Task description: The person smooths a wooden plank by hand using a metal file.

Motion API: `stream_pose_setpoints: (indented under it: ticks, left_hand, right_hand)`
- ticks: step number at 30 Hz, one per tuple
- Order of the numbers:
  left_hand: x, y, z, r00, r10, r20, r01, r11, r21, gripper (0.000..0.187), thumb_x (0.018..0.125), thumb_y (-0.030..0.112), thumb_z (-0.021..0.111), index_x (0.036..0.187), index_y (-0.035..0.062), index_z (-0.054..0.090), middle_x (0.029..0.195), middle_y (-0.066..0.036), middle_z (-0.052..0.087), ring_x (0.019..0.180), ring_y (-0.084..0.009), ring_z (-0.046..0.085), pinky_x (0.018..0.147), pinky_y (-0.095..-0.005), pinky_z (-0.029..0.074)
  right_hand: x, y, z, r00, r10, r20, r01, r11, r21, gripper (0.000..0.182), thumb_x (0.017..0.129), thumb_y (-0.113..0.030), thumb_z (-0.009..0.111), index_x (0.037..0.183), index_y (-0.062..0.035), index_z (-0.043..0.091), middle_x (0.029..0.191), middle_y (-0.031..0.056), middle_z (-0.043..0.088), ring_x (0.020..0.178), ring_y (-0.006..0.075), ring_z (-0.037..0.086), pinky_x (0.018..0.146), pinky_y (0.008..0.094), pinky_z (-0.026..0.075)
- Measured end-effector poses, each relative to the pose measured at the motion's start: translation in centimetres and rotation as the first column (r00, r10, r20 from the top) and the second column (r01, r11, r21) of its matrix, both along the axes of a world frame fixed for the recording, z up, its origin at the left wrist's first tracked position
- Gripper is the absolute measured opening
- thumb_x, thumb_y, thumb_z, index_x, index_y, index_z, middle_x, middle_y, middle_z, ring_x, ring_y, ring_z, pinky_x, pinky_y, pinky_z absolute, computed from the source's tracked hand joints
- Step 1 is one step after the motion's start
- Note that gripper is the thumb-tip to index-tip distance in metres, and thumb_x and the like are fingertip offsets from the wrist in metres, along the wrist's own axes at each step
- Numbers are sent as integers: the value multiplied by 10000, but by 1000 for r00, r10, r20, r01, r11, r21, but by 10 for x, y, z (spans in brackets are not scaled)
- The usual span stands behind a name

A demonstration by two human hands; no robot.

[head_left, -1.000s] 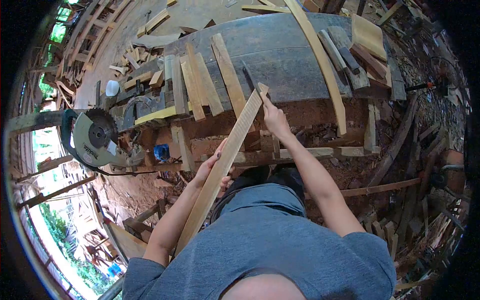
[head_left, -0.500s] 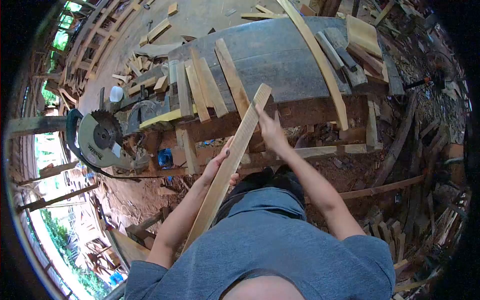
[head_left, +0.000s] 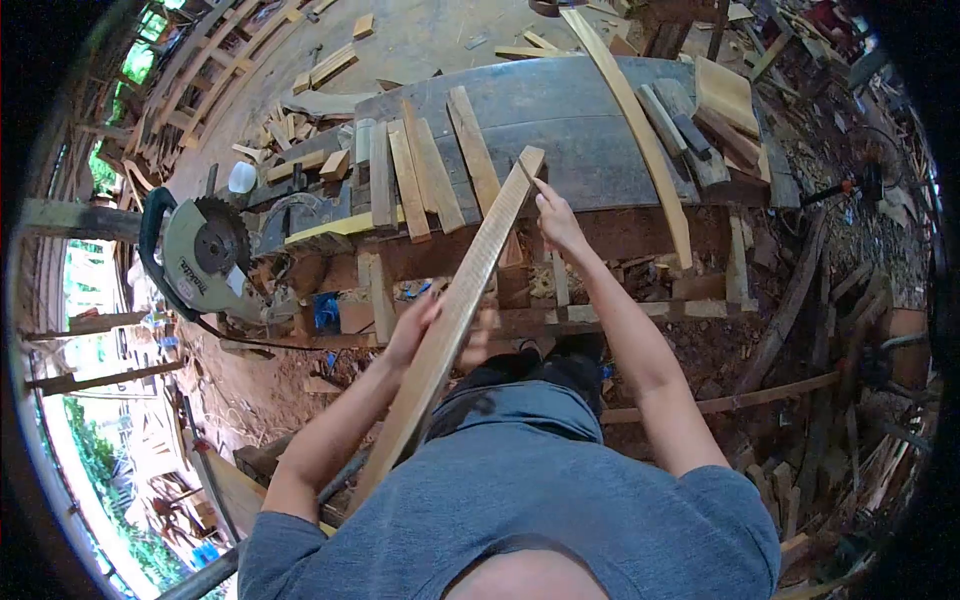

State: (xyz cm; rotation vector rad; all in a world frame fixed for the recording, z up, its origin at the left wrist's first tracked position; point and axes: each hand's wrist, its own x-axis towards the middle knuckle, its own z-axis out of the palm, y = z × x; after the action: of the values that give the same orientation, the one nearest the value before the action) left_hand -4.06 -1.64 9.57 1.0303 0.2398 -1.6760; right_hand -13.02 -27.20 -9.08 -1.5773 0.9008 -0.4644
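A long sawn wooden board (head_left: 470, 275) slants from beside my body up to the workbench's near edge. My left hand (head_left: 412, 325) cradles it from beneath around its middle, thumb on the left side and blurred fingers showing past the right side. Near the board's far end, my right hand (head_left: 560, 222) is closed around a thin, dark, pencil-like tool (head_left: 530, 176) whose tip lies at the board's edge. The exact kind of this tool is too small to make out.
Several wooden strips (head_left: 472, 145) lie across the dark workbench (head_left: 560, 110). A circular saw (head_left: 208, 250) with its toothed blade exposed stands at the left. One long curved plank (head_left: 640, 130) crosses the bench's right side, near stacked offcuts (head_left: 728, 95). Scrap wood litters the ground.
My left hand has slid down along the board, its fingers loosening. My right hand has moved right and a little back from the board, and the thin tool shows more clearly.
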Motion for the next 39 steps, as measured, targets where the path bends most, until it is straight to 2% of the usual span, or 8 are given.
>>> stream_pose_setpoints:
  ticks: [4,7,9,21,25,27,31,39]
  left_hand:
    - [8,67,-27,957,-42,-286,45,999,5,484,999,521,296,1310,184,451,880,-125,542,623,-213,521,543,-356,507]
    - [8,48,-32,960,-112,-257,122,992,22,477,992,542,289,1226,172,480,831,-116,518,576,-212,506,497,-359,442]
    - [0,28,-19,974,-207,90,185,961,205,499,980,571,296,1175,153,488,799,-115,523,556,-211,515,480,-349,448]
    - [8,20,-21,963,-235,135,203,955,216,554,966,595,317,1152,102,487,740,-105,540,531,-199,539,460,-337,481]
    - [15,26,-30,932,-315,177,275,937,215,634,956,625,283,1121,53,501,734,-110,558,565,-220,583,507,-377,529]
    - [14,26,-31,955,-267,126,232,943,240,540,963,596,329,1164,120,487,737,-105,536,529,-193,537,457,-331,479]
    - [15,26,-27,951,-285,123,253,940,227,542,957,608,330,1172,137,491,737,-104,527,521,-188,525,454,-327,476]
    - [25,65,-40,894,-381,237,406,911,-65,635,937,348,555,1424,184,183,737,-105,529,498,-179,537,441,-299,474]
  right_hand:
    - [-2,28,8,999,-25,-31,5,860,-511,435,991,-196,386,1423,-147,381,866,177,692,792,368,663,709,432,507]
    - [-18,60,87,949,69,-307,-142,965,-222,456,976,-155,391,1431,-189,372,1085,252,636,1000,440,613,828,497,480]
    - [-28,97,71,982,107,-153,-152,934,-324,500,954,-109,403,1438,-232,363,1105,272,607,998,434,608,829,508,469]
    - [-17,107,64,991,82,-110,-117,921,-373,468,961,-153,391,1425,-209,377,1017,267,626,939,432,612,762,505,478]
    - [-41,143,116,920,267,-287,-292,955,-46,465,962,-153,382,1424,-205,379,1009,291,598,936,427,614,747,503,475]
    - [-21,113,74,997,72,29,-57,930,-363,456,967,-170,378,1423,-188,382,1000,299,596,936,439,601,741,506,473]
    - [-1,76,71,991,14,-131,-52,954,-295,426,973,-194,384,1397,-177,421,1066,281,601,942,432,606,753,503,481]
    - [-24,122,75,981,147,-125,-176,948,-267,445,952,-157,409,1395,-209,420,1107,254,597,961,444,593,809,500,477]
